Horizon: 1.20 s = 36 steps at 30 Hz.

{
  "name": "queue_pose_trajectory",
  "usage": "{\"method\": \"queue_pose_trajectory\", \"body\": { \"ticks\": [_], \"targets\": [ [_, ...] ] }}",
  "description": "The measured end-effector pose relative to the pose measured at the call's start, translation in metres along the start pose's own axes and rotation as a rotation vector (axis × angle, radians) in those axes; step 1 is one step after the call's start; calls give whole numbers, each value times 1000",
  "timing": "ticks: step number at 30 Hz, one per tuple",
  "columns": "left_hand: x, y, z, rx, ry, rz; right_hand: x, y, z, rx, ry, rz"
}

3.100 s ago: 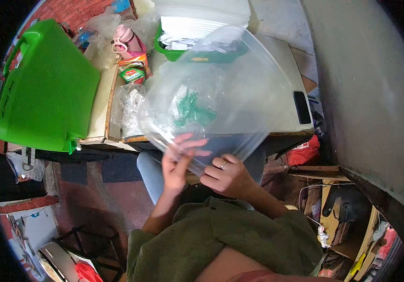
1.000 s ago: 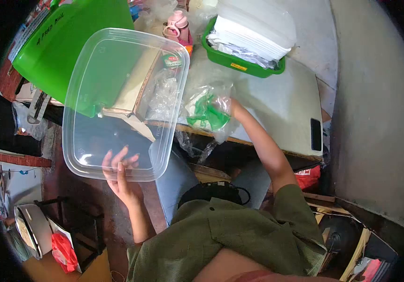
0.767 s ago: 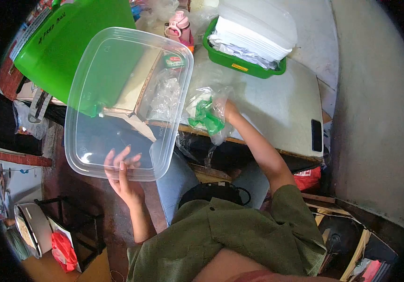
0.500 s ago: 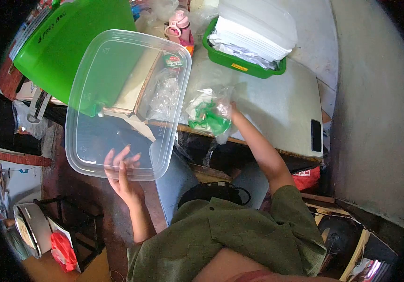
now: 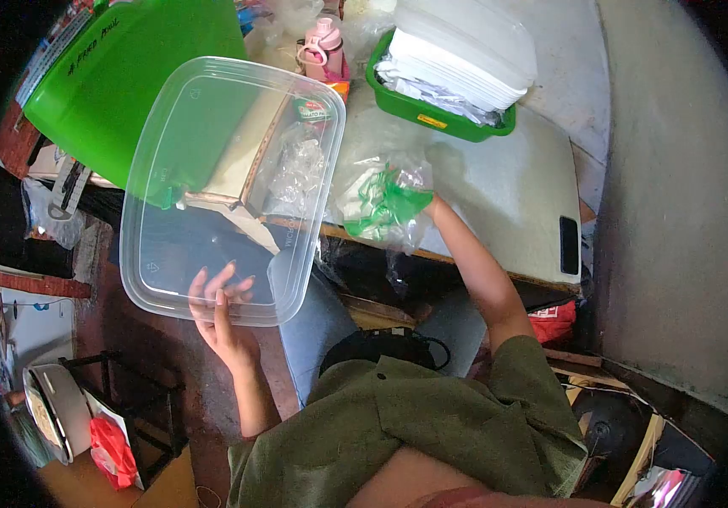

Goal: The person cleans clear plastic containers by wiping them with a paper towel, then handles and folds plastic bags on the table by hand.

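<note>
My left hand (image 5: 227,317) grips the lower edge of a large clear plastic lid (image 5: 169,245), thumb on the near face and fingers showing through from behind. The lid is tilted up, and a cardboard box (image 5: 241,161) and crumpled clear plastic (image 5: 296,173) show through it. At the table's front edge, my right hand (image 5: 434,207) is closed on a crumpled plastic bag (image 5: 381,203), clear with green parts. Most of that hand's fingers are hidden by the bag.
A green tub (image 5: 442,118) with stacked white lids (image 5: 466,63) stands at the back of the table (image 5: 499,203). Left of it is a pink bottle (image 5: 323,51). A large green container (image 5: 118,76) stands at left. A phone (image 5: 569,245) lies near the right edge.
My right hand has shifted slightly right, and the green part of the bag has risen and spread toward it. The lid has tilted a little; my left hand has barely moved.
</note>
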State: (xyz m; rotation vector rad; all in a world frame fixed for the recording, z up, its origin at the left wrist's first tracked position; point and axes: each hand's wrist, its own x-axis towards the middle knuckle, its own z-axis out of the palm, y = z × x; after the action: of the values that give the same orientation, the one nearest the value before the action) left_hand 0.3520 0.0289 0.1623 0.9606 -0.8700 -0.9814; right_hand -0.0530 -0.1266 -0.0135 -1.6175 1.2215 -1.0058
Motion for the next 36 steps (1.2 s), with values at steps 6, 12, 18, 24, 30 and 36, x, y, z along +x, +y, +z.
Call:
{"method": "queue_pose_trajectory", "body": {
  "ticks": [6, 12, 18, 24, 30, 36],
  "targets": [
    [0, 1, 0, -8, 19, -8, 0, 47, 12, 739, -201, 374],
    [-1, 1, -2, -11, 16, -2, -21, -79, 27, -820, -252, 160],
    [-1, 0, -3, -28, 14, -6, -26, -37, 32, -713, -34, -122],
    [-1, 1, -2, -28, 9, -14, -26, -20, 30, -721, 3, -300],
    [-1, 1, -2, -19, 26, -26, -27, -24, 32, -698, -22, -340],
    [-1, 1, -3, -13, 24, -20, -16, -12, 13, -354, 18, -164]
  ]
}}
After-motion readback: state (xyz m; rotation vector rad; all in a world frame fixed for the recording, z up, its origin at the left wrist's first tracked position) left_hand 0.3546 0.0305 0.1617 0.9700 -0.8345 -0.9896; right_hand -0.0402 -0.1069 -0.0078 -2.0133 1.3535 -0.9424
